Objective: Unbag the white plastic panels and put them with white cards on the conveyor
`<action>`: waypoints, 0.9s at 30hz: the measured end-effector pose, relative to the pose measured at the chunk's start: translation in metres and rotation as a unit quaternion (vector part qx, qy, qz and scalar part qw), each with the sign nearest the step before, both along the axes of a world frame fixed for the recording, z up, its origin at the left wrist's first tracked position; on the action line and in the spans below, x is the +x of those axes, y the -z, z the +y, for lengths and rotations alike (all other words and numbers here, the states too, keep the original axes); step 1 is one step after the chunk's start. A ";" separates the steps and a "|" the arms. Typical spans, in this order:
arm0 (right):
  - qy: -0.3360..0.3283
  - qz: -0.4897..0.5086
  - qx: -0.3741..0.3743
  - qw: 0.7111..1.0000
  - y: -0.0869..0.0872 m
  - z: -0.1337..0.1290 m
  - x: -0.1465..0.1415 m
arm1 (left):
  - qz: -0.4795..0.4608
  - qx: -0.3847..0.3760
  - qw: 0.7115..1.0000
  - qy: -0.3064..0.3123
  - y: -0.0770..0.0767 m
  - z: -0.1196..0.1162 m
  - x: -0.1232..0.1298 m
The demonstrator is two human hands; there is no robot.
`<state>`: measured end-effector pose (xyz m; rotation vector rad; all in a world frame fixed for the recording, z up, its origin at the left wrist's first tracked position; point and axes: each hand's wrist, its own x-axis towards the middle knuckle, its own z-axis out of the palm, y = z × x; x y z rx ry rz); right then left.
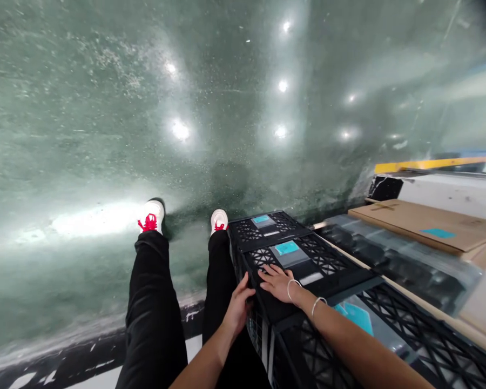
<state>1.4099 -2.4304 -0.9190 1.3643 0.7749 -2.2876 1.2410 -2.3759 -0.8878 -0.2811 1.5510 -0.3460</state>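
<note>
Our left hand is curled around the left edge of a black plastic crate, with its fingers hooked against the side in a grip. Our right hand lies open on top of the same crate, fingers spread across the lattice and not clenched. Two thin bracelets circle our right wrist. The crate stands just to the right of our legs, which are in black trousers, and our white sneakers with red laces point toward the far side. A second black crate sits directly beyond the first, and each has a small teal label on a grey patch. To the near right, a black lattice panel runs along the crate, with a clear plastic bag showing teal printing beside it. Farther right, a clear plastic-wrapped stack lies next to a flat brown cardboard sheet, which bears its own teal label. A yellow strip shows past them, and the glossy, speckled green floor reflects round ceiling lights.
</note>
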 end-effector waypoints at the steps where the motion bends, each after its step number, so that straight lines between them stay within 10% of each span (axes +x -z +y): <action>1: 0.003 -0.001 0.000 1.000 0.000 0.001 0.001 | -0.002 0.000 1.000 0.000 0.001 0.000 0.001; 27: 0.034 -0.036 -0.020 0.999 0.018 0.008 0.002 | -0.003 -0.023 1.000 0.016 0.007 0.002 0.004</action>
